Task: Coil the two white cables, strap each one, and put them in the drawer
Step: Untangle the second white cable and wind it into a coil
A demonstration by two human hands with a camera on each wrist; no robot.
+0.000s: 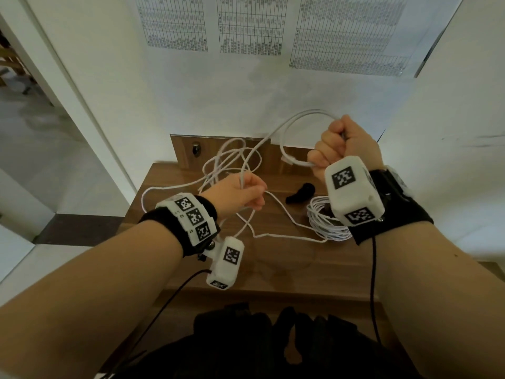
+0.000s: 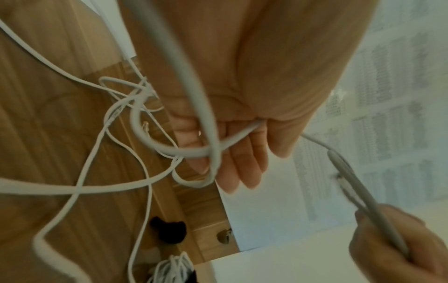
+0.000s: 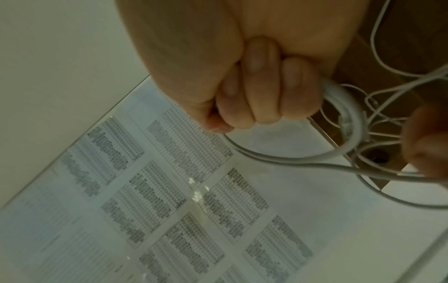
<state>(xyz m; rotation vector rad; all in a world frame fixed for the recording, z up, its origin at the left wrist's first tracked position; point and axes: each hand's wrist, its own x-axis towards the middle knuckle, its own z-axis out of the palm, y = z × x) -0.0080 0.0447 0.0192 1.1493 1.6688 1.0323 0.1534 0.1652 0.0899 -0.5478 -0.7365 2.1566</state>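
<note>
- Overhead, the right hand (image 1: 345, 149) fists a loop of loose white cable (image 1: 293, 124) at 1 o'clock; the left hand (image 1: 243, 193) pinches its slack above the bench (image 1: 273, 269).
- Only the head view shows the coiled cable (image 1: 326, 221) at 3 o'clock beside the black strap (image 1: 300, 193).

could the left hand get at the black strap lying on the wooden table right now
Probably not yet. The left hand grips a strand of the loose white cable, so it isn't free. The black strap lies uncovered on the wooden table close to its right, so once it lets go the way looks open.
</note>
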